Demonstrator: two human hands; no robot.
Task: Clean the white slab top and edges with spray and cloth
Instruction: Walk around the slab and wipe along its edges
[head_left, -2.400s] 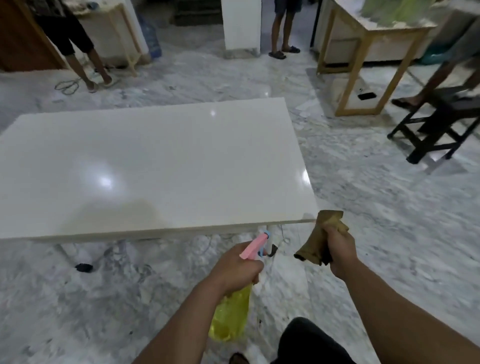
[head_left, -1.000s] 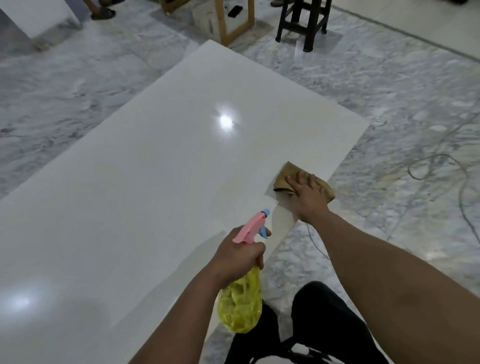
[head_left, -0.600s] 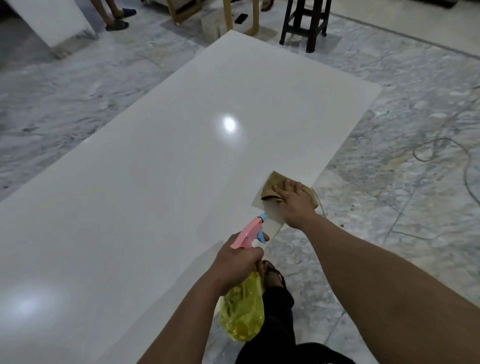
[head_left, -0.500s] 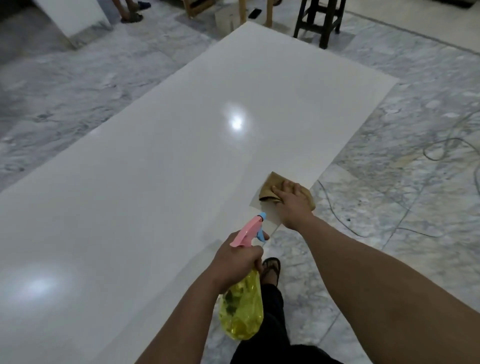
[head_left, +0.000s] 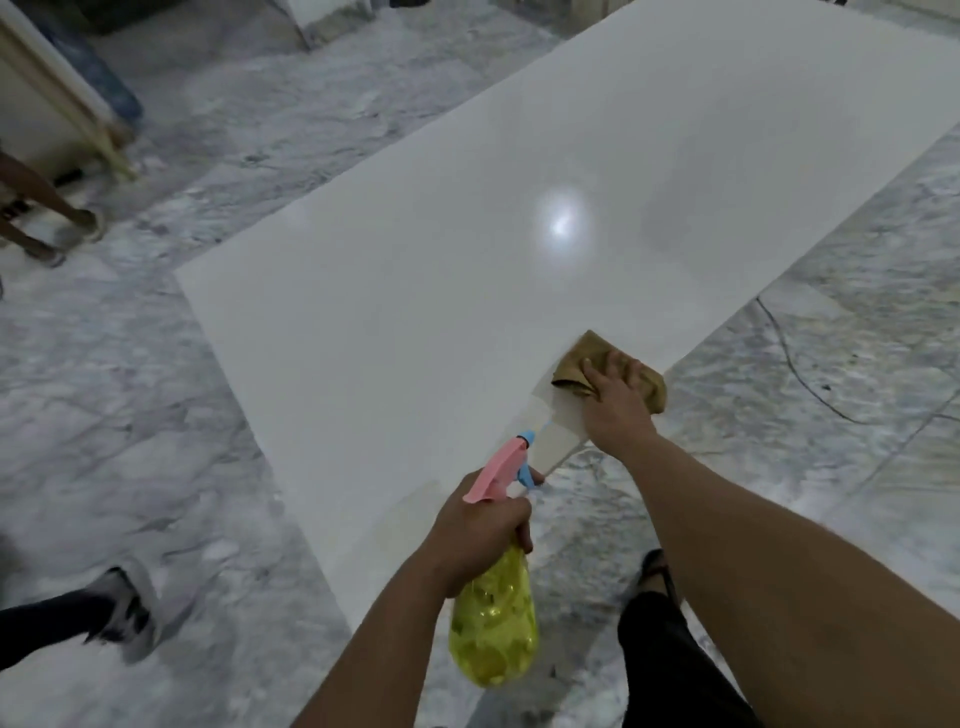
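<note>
White slab (head_left: 467, 291) lies flat over the marble floor (head_left: 130, 389), your right hand (head_left: 615, 400) pressing the brown cloth (head_left: 582, 353) flat-fingered on its near edge, left hand (head_left: 475, 535) grip wrapped round the yellow spray bottle (head_left: 493, 623).

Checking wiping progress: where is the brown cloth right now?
In the head view, the brown cloth lies on the white slab's near right edge, pressed under the right hand.
</note>
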